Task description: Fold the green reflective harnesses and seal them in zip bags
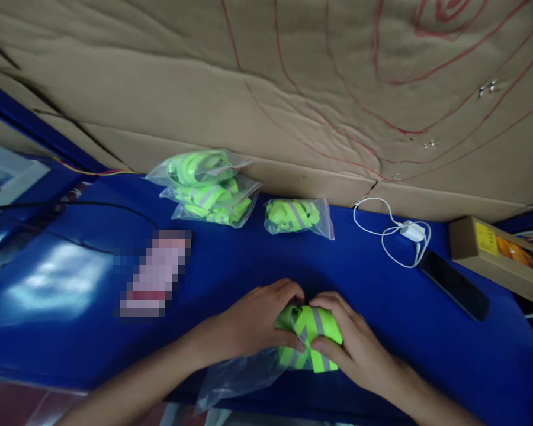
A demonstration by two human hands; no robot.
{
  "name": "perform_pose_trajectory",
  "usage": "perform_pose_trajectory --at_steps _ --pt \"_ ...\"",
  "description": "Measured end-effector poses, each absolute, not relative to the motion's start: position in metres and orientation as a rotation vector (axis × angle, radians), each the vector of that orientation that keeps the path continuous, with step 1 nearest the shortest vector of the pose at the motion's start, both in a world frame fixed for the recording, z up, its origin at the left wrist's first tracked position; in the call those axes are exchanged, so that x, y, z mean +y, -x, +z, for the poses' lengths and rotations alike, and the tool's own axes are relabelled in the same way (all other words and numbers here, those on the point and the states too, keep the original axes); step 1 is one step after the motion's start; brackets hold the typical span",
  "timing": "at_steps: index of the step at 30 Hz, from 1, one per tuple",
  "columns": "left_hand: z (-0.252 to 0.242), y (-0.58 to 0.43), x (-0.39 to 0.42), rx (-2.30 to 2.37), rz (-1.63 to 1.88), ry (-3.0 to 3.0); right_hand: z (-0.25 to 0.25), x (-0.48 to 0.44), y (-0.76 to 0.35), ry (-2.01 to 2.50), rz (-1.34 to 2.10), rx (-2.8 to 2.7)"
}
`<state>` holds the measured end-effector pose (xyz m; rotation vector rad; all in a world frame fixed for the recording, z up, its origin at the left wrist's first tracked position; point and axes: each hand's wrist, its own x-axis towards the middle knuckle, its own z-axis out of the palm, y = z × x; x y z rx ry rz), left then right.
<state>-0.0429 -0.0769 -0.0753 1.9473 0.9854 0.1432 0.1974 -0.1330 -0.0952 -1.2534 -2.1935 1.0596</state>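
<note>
Near the front edge of the blue table, my left hand [266, 316] and my right hand [353, 337] are curled around a folded bright yellow-green reflective strap [320, 325] with grey stripes. My right fingers and thumb grip its right side. On the left, my left hand closes on the strap and the mouth of a clear plastic bag [244, 376]. Part of the strap shows through the plastic, while the bag's loose end trails left below my wrist. My palms and some fingertips are hidden.
Behind my hands lie a stack of bagged yellow-green straps [213, 192] and one single bagged strap [293, 215]. To the right are a white charger with cable [412, 231], a black phone [455, 287] and a cardboard box [500, 251]. A blurred-out pink item [157, 272] lies left.
</note>
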Motion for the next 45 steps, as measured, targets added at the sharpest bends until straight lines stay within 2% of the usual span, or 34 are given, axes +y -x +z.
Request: perform_pose_trajectory --at_steps 4,11,15,24,33,37,45 --pt "-0.073 0.038 -0.083 0.987 0.148 -1.880 -0.095 -0.134 -0.203 1.129 1.128 -2.164" --pt "-0.070 0.035 -0.084 0.995 -0.073 -1.992 -0.083 -0.133 -0.218 0.950 1.003 -2.155" --pt "-0.065 0.035 -0.087 0.935 0.007 -1.975 -0.076 -0.132 -0.219 0.903 0.935 -2.199" --pt "-0.075 0.029 -0.104 0.918 0.293 -2.153 -0.079 -0.138 -0.211 1.227 1.027 -2.230" --pt "-0.087 0.030 -0.097 0.846 0.358 -2.257 -0.077 -0.132 -0.217 0.989 0.749 -2.446" --pt "-0.089 0.025 -0.098 0.878 0.358 -2.178 -0.074 -0.134 -0.206 1.038 0.611 -2.540" --pt "-0.078 0.020 -0.097 0.935 0.290 -1.948 -0.093 -0.143 -0.195 1.037 0.956 -2.237"
